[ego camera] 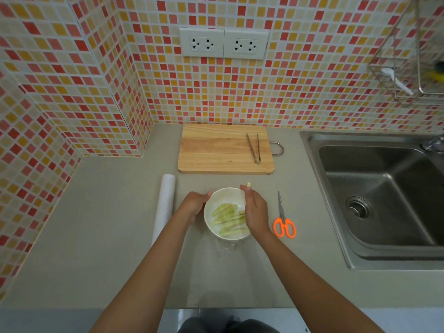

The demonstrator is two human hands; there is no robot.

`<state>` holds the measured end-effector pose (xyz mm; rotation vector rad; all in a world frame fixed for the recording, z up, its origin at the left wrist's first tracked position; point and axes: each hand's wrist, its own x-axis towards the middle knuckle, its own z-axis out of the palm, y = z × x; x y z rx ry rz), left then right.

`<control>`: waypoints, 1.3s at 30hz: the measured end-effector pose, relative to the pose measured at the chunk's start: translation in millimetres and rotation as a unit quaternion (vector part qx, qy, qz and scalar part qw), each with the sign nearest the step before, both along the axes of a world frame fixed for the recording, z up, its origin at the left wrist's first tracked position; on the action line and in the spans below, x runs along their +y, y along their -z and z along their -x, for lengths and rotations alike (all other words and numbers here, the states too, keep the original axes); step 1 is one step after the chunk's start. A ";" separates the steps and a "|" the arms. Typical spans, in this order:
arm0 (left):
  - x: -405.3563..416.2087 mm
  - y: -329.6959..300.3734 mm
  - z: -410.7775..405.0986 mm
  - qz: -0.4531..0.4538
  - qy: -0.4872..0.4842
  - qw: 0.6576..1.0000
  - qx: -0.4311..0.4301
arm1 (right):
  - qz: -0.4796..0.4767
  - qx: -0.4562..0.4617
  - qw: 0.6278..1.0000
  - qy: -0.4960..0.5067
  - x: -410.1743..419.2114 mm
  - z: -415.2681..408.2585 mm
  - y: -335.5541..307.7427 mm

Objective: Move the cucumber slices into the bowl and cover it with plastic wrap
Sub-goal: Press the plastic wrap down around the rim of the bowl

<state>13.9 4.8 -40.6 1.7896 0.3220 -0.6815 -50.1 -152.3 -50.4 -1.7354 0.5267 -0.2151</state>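
Around the wrapped bowl (217, 230) of cucumber slices (228, 218), left hand (194, 204) cupping, right hand (255, 209) pinching film.

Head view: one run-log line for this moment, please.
bowl: cucumber slices inside | plastic wrap: over bowl | left hand, right hand: at rim

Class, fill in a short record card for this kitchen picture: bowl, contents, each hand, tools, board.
bowl: white bowl on the counter, plastic wrap over it
contents: cucumber slices
left hand: left hand holds the bowl's left side
right hand: right hand at the right rim
tools: orange scissors right of bowl; wrap roll left
board: cutting board with tongs
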 end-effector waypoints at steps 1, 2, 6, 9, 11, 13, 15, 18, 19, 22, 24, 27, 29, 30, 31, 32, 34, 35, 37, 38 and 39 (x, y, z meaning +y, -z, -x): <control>1.3 -0.9 -0.9 -0.003 0.006 1.000 0.003 | -0.003 -0.002 1.000 -0.001 -0.4 0.1 0.5; 2.5 -1.4 -2.0 -0.008 0.014 1.000 0.006 | -0.009 -0.003 1.000 -0.004 -1.2 0.1 1.5; 1.3 3.5 -4.9 -0.002 0.014 1.000 -0.009 | -0.043 -0.004 0.999 -0.012 -7.5 0.6 4.6; -7.8 7.5 -1.4 -0.017 -0.024 0.997 -0.072 | -0.055 -0.003 0.998 -0.004 -10.0 0.5 4.0; -14.8 9.6 3.0 -0.027 -0.054 0.992 -0.113 | -0.055 -0.002 0.999 0.001 -10.7 0.3 4.4; -20.2 9.4 5.3 -0.009 -0.082 0.989 -0.127 | -0.052 0.000 0.999 0.006 -10.7 0.7 4.8; -21.0 10.4 4.7 0.009 -0.074 0.991 -0.110 | -0.049 0.002 0.999 0.011 -10.0 1.3 5.1; -14.3 14.4 2.4 0.010 -0.032 0.998 -0.062 | -0.022 -0.001 1.000 0.012 -6.7 1.8 6.6; -12.0 16.7 1.4 -0.001 -0.023 0.998 -0.060 | -0.007 -0.004 1.000 0.012 -5.7 1.9 7.3; -10.6 21.6 -0.8 -0.028 -0.023 0.995 -0.097 | 0.030 -0.009 0.999 0.018 -3.6 1.6 9.7; -12.0 22.6 -0.4 -0.036 -0.043 0.989 -0.134 | 0.039 -0.007 0.999 0.023 -3.6 1.6 11.3; -11.0 27.1 2.3 -0.028 -0.041 0.982 -0.181 | 0.043 -0.005 0.999 0.031 -3.9 2.7 12.5; -8.9 31.7 3.0 -0.010 -0.038 0.981 -0.188 | 0.044 -0.004 0.998 0.038 -3.7 3.3 13.7; -7.8 34.3 2.6 -0.007 -0.038 0.981 -0.188 | 0.047 -0.004 0.998 0.043 -3.4 3.1 14.6; -7.1 36.6 2.3 -0.006 -0.039 0.981 -0.189 | 0.051 -0.004 0.997 0.049 -3.2 3.3 15.1; -6.7 38.7 1.9 -0.005 -0.041 0.981 -0.191 | 0.054 -0.004 0.997 0.055 -2.9 2.8 15.2; -5.7 43.4 2.3 -0.006 -0.043 0.980 -0.196 | 0.063 -0.003 0.996 0.061 -2.9 2.1 15.0; -5.1 45.4 3.3 -0.005 -0.043 0.979 -0.197 | 0.069 -0.003 0.996 0.060 -2.8 2.0 14.9; -4.0 49.0 6.9 0.001 -0.044 0.979 -0.200 | 0.076 -0.001 0.995 0.059 -2.2 2.4 14.3; -3.7 50.0 8.6 0.002 -0.042 0.977 -0.209 | 0.078 0.000 0.995 0.060 -2.2 2.4 14.1; -3.5 49.4 10.0 -0.004 -0.040 0.973 -0.225 | 0.080 0.001 0.995 0.062 -2.3 2.4 13.9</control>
